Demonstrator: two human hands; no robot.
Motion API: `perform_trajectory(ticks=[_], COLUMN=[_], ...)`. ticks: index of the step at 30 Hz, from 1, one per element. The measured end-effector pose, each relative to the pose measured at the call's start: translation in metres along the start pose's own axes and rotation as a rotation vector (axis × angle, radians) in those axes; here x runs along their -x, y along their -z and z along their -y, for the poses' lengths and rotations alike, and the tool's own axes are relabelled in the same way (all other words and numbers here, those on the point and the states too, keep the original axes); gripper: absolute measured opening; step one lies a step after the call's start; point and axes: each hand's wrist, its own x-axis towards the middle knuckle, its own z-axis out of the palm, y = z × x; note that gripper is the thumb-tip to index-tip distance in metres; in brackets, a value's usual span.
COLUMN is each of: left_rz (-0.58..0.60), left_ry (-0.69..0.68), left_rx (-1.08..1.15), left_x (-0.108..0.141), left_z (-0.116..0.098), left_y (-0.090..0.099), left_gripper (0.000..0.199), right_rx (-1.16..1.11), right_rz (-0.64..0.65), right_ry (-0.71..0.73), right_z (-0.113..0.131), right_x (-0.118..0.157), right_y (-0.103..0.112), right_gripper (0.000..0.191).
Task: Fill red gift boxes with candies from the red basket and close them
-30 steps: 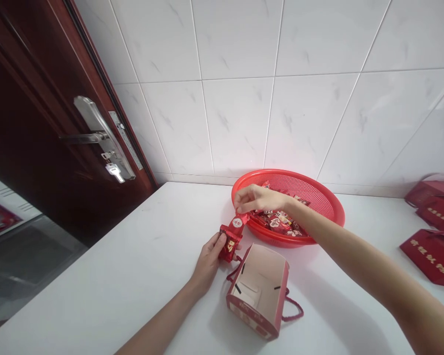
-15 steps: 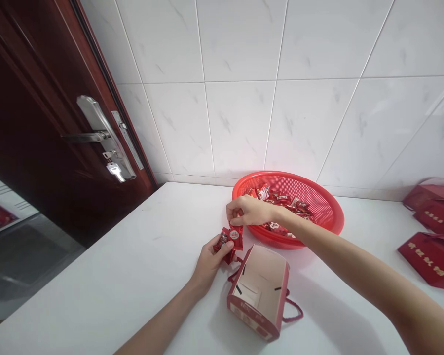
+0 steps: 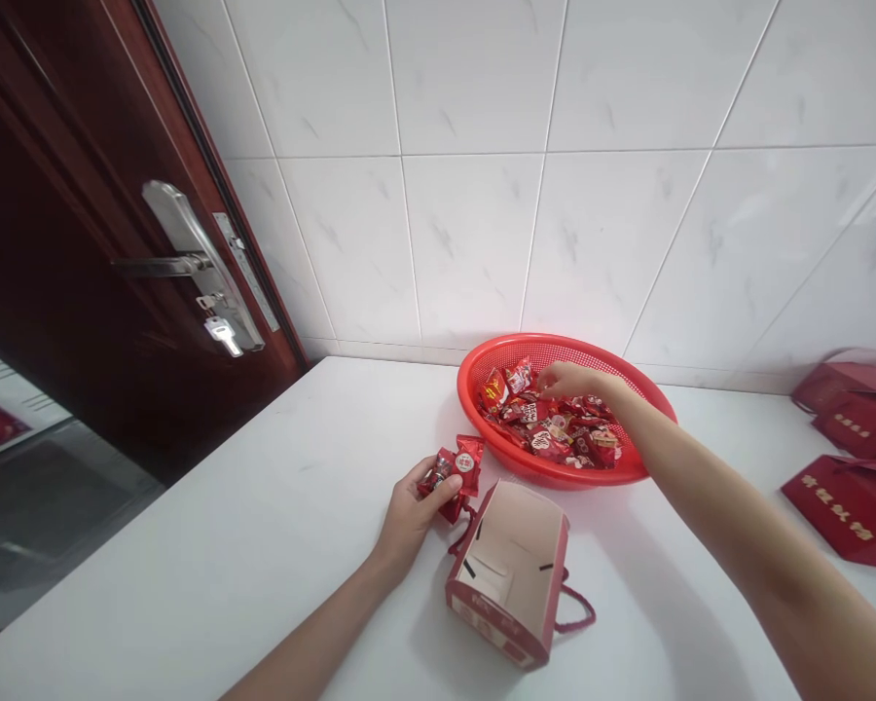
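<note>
In the head view my left hand (image 3: 415,511) is closed around several red-wrapped candies (image 3: 468,461), bunched between thumb and fingers just left of the box. My right hand (image 3: 570,380) reaches into a red plastic basket (image 3: 653,414), its bent fingers close together, fingertips down at the candies (image 3: 547,438) lying there. Whether it grips one is hidden. In front of the basket an open cardboard box (image 3: 522,545) shows its pale inside, with red edges and a dark red cord handle (image 3: 578,613) at its right side.
Several dark red gift boxes (image 3: 839,511) with gold lettering stand at the right on the white table (image 3: 263,545). White tiles (image 3: 474,243) form the wall behind. At the left is a dark red door (image 3: 65,195) with keys (image 3: 223,334) in its lock.
My right hand has left the candies by my left hand and moved right and up into the basket. The left hand keeps its candies, with one now standing out more plainly.
</note>
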Motion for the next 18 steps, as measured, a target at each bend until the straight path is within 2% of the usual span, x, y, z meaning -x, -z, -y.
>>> perform_trajectory(ticks=[3, 7, 11, 15, 18], left_rz=[-0.022, -0.011, -0.021, -0.042, -0.056], left_ry=[0.01, 0.01, -0.041, -0.051, -0.054], left_rx=[0.012, 0.0, -0.043, -0.059, -0.059], left_x=[0.0004, 0.0008, 0.0, -0.0002, 0.0004], left_z=[0.0003, 0.0007, 0.0007, 0.0, -0.0017], left_y=[0.0003, 0.002, 0.0029, 0.0009, -0.0019], left_gripper=[0.045, 0.042, 0.04, 0.04, 0.04], right_rx=[0.039, 0.061, 0.08, 0.084, 0.086], right_rz=[0.057, 0.101, 0.096, 0.109, 0.157], right_ry=[-0.066, -0.098, -0.112, -0.119, -0.12], right_z=[-0.0074, -0.0034, -0.0024, -0.0075, -0.0112], right_x=[-0.0001, -0.0061, -0.0079, -0.0055, -0.0057], right_y=[0.0001, -0.0007, -0.003, -0.0032, -0.0017], right_gripper=[0.027, 0.034, 0.037, 0.032, 0.018])
